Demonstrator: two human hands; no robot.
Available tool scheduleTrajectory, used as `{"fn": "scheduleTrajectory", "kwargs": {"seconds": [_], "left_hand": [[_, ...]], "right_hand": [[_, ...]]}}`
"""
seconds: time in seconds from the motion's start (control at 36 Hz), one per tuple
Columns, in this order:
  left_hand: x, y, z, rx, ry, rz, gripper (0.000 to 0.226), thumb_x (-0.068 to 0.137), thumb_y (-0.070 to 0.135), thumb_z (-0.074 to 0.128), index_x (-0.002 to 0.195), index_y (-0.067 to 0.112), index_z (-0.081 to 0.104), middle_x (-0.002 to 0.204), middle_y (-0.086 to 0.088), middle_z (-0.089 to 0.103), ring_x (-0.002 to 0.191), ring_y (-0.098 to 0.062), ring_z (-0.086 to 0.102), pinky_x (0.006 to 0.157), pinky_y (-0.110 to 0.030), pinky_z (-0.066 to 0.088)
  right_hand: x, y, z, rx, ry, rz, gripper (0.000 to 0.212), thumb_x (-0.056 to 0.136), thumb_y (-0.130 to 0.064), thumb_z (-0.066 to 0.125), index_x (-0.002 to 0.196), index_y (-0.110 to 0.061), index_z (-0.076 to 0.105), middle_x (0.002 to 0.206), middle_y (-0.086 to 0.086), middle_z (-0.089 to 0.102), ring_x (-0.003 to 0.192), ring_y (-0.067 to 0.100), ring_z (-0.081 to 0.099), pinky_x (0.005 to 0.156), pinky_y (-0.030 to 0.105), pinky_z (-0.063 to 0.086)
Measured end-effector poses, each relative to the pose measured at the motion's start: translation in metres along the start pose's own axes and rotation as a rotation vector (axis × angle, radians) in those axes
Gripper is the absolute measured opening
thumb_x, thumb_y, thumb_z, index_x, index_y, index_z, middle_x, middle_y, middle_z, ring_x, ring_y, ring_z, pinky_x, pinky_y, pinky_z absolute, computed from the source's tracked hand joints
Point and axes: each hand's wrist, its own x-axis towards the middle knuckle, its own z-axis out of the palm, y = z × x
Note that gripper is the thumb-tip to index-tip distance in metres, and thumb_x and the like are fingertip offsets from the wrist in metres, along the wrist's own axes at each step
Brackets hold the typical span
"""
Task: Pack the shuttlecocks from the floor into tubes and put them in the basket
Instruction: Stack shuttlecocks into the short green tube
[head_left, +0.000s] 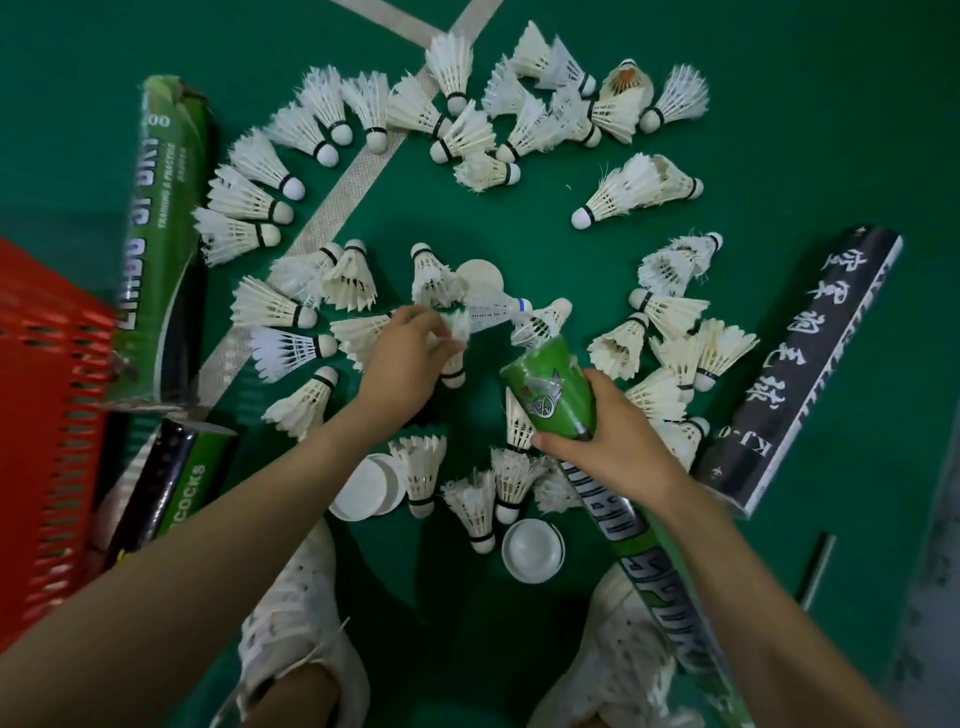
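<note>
Shuttlecocks (272, 304), dozens of them in white feather, are seen strewn over a green court floor (779, 130). At the far left a red slatted basket (47, 395) is cut off by the frame edge, and its contents cannot be made out. A green tube (161, 234) is leaned at its edge and a dark tube (166, 483) lies just beside it. Left of centre, the left hand (410, 353) is reached down, its fingertips pinched on the feather skirt of 1 blue-banded shuttlecock (491, 312), which is blurred. 2 white caps (363, 488) lie near the person's pale shoes (296, 613). Right of centre, the right hand (618, 436) is wrapped round an open tube (558, 387), also green, with its mouth tilted toward that shuttlecock. At the far right a black tube (795, 364) lies flat. Feathers could be crushed or snagged on the rim if the shuttlecock is fed in skirt first or off-centre. The long tube, gripped only near its mouth, could swing and scatter its neighbours.
</note>
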Motion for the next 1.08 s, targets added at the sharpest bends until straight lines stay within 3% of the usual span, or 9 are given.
{"fn": "scheduleTrajectory", "kwargs": {"seconds": [0.06,0.19,0.31,0.47,0.61,0.75,0.89,0.97,1.08], "left_hand": [[-0.008,0.009,-0.010,-0.206,0.065,-0.067,0.013,0.092,0.027,0.060,0.090,0.014,0.058,0.121,-0.005,0.053,0.104,-0.018,0.052,0.081,-0.023,0.036],[-0.029,0.026,-0.016,-0.898,0.097,-0.280,0.021,0.092,0.024,0.061,0.075,0.019,0.050,0.124,0.006,0.057,0.118,-0.014,0.054,0.104,-0.037,0.041],[-0.041,0.038,-0.010,-1.056,0.020,-0.283,0.026,0.091,0.020,0.061,0.069,0.017,0.047,0.129,-0.002,0.057,0.123,-0.017,0.053,0.107,-0.043,0.040],[-0.054,0.041,-0.008,-0.885,-0.239,-0.171,0.018,0.093,0.011,0.055,0.076,0.010,0.048,0.129,0.006,0.056,0.112,0.001,0.055,0.088,-0.014,0.045],[-0.065,0.048,-0.012,-0.811,-0.294,-0.067,0.038,0.095,0.039,0.041,0.121,0.015,0.057,0.121,0.021,0.055,0.107,0.024,0.047,0.085,0.001,0.035],[-0.068,0.051,-0.013,-0.788,-0.407,-0.059,0.041,0.094,0.051,0.029,0.123,0.037,0.055,0.121,0.027,0.057,0.116,0.017,0.047,0.092,-0.001,0.035],[-0.040,0.035,-0.016,-0.501,-0.088,-0.042,0.045,0.100,0.044,0.034,0.138,0.022,0.046,0.138,0.008,0.049,0.124,-0.002,0.045,0.101,-0.019,0.036],[-0.002,0.010,-0.014,-0.159,-0.021,-0.053,0.047,0.098,0.023,0.050,0.143,0.017,0.036,0.153,-0.007,0.024,0.139,-0.024,0.027,0.114,-0.040,0.028],[0.037,-0.008,-0.009,0.227,-0.092,-0.004,0.059,0.094,0.012,0.051,0.147,0.025,0.030,0.158,-0.018,0.000,0.146,-0.035,-0.007,0.119,-0.048,0.008]], "right_hand": [[-0.003,-0.001,0.001,-0.005,0.004,-0.016,0.074,0.070,-0.044,0.077,0.130,-0.023,0.038,0.116,-0.001,0.053,0.105,0.017,0.053,0.087,0.033,0.046],[-0.015,-0.006,0.004,-0.050,-0.002,-0.071,0.082,0.071,-0.048,0.076,0.136,-0.024,0.033,0.117,-0.003,0.051,0.102,0.014,0.051,0.081,0.030,0.044],[-0.022,-0.010,0.004,-0.053,0.008,-0.102,0.085,0.071,-0.050,0.075,0.139,-0.026,0.030,0.118,-0.006,0.046,0.101,0.010,0.048,0.079,0.026,0.039],[-0.025,-0.015,0.005,-0.028,0.037,-0.139,0.084,0.068,-0.051,0.077,0.137,-0.030,0.033,0.117,-0.010,0.047,0.100,0.007,0.049,0.079,0.023,0.041],[-0.022,-0.016,0.005,-0.009,0.063,-0.155,0.084,0.064,-0.054,0.075,0.135,-0.032,0.036,0.119,-0.008,0.052,0.100,0.008,0.053,0.081,0.027,0.047],[-0.021,-0.016,0.004,0.008,0.070,-0.146,0.085,0.063,-0.052,0.077,0.135,-0.033,0.037,0.122,-0.009,0.052,0.104,0.010,0.053,0.085,0.031,0.048],[-0.015,-0.014,0.004,0.016,0.065,-0.130,0.086,0.066,-0.050,0.079,0.137,-0.031,0.036,0.124,-0.008,0.051,0.108,0.012,0.051,0.089,0.034,0.047],[-0.009,-0.012,0.003,0.012,0.065,-0.112,0.083,0.067,-0.047,0.080,0.136,-0.031,0.036,0.122,-0.008,0.052,0.107,0.013,0.052,0.088,0.034,0.048],[-0.005,-0.010,0.003,0.012,0.070,-0.096,0.081,0.066,-0.048,0.080,0.133,-0.032,0.037,0.119,-0.008,0.054,0.105,0.013,0.053,0.087,0.037,0.049]]}}
